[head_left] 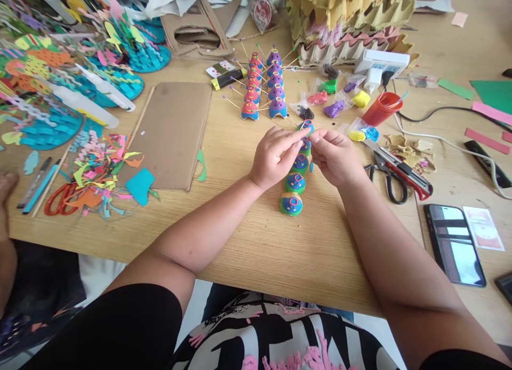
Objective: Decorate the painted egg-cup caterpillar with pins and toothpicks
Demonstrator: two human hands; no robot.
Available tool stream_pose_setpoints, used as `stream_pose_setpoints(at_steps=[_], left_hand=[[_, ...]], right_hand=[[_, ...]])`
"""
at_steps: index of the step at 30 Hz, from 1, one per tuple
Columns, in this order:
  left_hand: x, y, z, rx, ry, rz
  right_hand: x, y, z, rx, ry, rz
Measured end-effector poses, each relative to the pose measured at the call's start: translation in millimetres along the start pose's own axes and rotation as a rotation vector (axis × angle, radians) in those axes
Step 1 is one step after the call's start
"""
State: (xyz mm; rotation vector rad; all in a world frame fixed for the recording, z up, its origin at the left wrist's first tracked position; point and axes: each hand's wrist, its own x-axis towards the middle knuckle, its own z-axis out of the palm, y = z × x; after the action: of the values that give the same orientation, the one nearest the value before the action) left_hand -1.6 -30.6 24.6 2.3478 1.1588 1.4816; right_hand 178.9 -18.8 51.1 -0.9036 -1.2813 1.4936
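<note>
A row of blue and green egg-carton cups (295, 183) with small pink rings runs up the middle of the table. Over the row's far end, my left hand (277, 155) reaches in from the left, its fingers touching or very near the farthest cup. My right hand (333, 152) is at the right side of the same cup, thumb and forefinger pinched together; anything between them is too small to make out. Beyond my hands stand two finished-looking rows, one red and blue (250, 110), one purple and blue (277, 107), with thin sticks poking out.
Cardboard (172, 135), paper scraps (108, 173) and orange scissors (60, 199) lie left. On the right are a red cup (382, 109), a cutter (404, 173), black scissors (396, 191), cables and a phone (455, 244). Egg trays (348, 18) are stacked behind. Another person's arm shows far left.
</note>
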Motion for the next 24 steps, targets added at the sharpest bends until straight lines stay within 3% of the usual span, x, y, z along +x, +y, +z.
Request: stream_pose_setpoints(at_steps=[5,12,20,24], left_hand=[[-2.7,1.3,2.3,-0.093,0.033,-0.048],[-7.3,-2.1,8.3,-0.132,-0.010,-0.118],[-7.7,-0.6,7.0,-0.115,0.004,-0.114],[-4.5,4.1,0.9,0.001,0.021,-0.087]], right_hand=[[2.3,3.7,-2.6,0.001,0.080,-0.066],[2.6,13.2,-1.7,-0.101,0.093,-0.149],[2.6,14.2,-1.7,-0.001,0.079,-0.111],[3.8,13.5,-2.4,0.030,0.085,-0.091]])
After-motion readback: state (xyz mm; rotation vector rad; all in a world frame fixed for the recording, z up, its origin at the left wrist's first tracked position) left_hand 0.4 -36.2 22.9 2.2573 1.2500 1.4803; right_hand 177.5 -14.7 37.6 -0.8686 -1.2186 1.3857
